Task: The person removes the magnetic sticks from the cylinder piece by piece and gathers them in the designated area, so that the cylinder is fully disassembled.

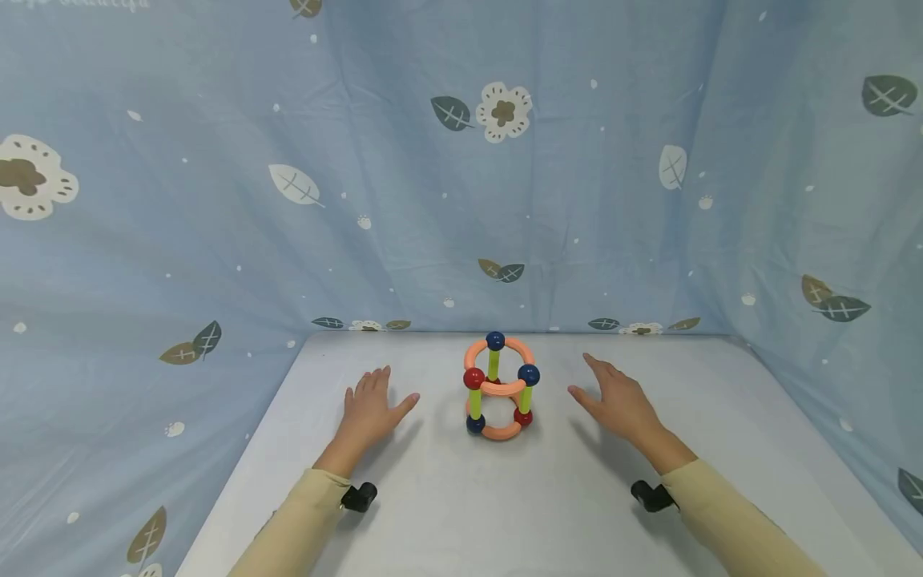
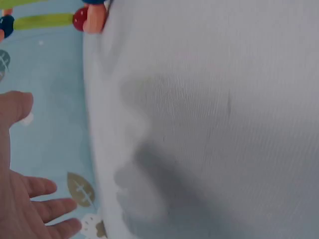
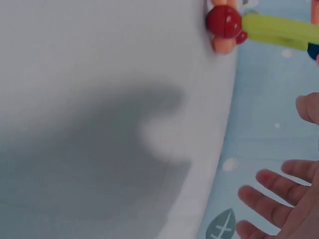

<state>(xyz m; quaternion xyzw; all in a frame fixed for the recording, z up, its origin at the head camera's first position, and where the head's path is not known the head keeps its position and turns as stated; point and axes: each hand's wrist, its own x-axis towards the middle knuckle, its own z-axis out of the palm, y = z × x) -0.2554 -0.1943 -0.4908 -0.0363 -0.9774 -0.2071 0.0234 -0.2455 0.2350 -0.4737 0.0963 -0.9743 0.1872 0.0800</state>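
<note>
A toy frame of balls and rods point(image 1: 502, 389) stands upright on the white table. Two orange rings of curved rods, one above the other, are joined by yellow-green upright rods point(image 1: 475, 404), with red and dark blue balls at the corners. To its left my left hand point(image 1: 371, 410) hovers with fingers spread, holding nothing. On the other side is my right hand point(image 1: 622, 403), its fingers straight and apart, likewise with nothing in it. Both hands are apart from the toy. Part of the toy shows at the top of each wrist view, beyond the thumb.
The white table point(image 1: 497, 513) reaches back to a blue curtain point(image 1: 404, 176) printed with leaves and flowers, which hangs behind and along both sides. A small black camera point(image 1: 359, 497) sits on the left wrist and another black camera point(image 1: 652, 496) on the right.
</note>
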